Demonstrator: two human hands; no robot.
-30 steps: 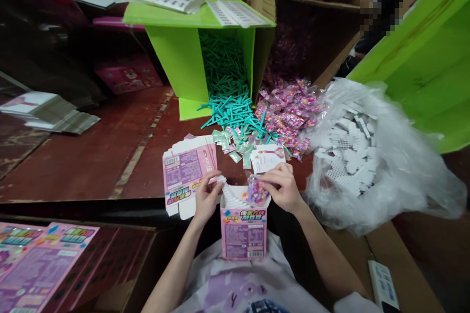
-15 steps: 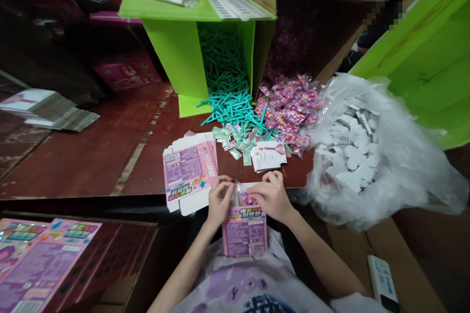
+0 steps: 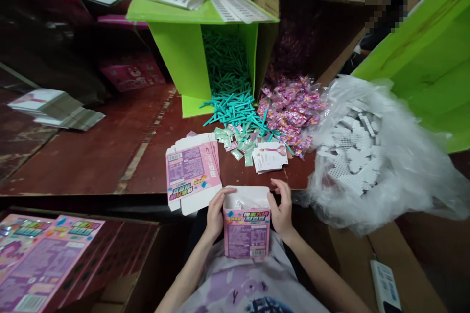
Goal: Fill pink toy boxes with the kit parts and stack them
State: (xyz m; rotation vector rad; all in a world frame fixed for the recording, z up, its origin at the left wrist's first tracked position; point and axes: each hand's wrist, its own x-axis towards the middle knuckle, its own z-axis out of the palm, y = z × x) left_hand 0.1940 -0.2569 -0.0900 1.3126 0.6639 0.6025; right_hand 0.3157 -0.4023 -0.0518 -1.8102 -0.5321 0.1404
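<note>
A small pink and purple cardboard box [image 3: 246,234] stands upright at my lap with its top flap up. A clear plastic bag [image 3: 246,202] shows in its mouth. My left hand [image 3: 217,212] grips the box's left side, fingers along the top edge. On the other side, my right hand [image 3: 281,208] holds the upper right edge with its thumb, its fingers curled beside the flap. Just beyond lie flat pink cartons [image 3: 193,171], a stack of white printed cards [image 3: 270,157] and small green sachets [image 3: 238,154].
Teal sticks [image 3: 235,110] spill from a green box [image 3: 179,54]. Bags of colourful beads [image 3: 290,107] pile beside them. A plastic bag of white pegboard pieces [image 3: 354,156] sits right. Packed pink boxes [image 3: 47,259] fill a carton at lower left; card stacks [image 3: 58,107] lie far left.
The bead bag has gone down into the box. My hands have moved from its mouth to its two sides, and the white top flap now shows upright.
</note>
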